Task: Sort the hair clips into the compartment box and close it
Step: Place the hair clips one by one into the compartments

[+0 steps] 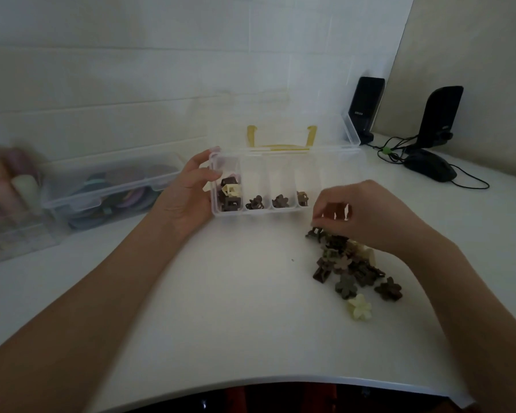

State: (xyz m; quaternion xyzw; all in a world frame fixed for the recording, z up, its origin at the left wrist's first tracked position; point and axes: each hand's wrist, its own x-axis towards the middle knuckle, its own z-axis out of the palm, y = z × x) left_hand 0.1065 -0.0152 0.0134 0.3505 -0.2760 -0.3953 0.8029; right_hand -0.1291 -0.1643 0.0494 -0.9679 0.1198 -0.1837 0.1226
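Left hand [188, 195] grips the compartment box [283, 214]; right hand [358, 213] pinches a clip [314, 234] atop the pile [352, 263].

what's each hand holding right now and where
Left hand grips the compartment box at its left end wall. Right hand pinches a dark clip atop the pile.
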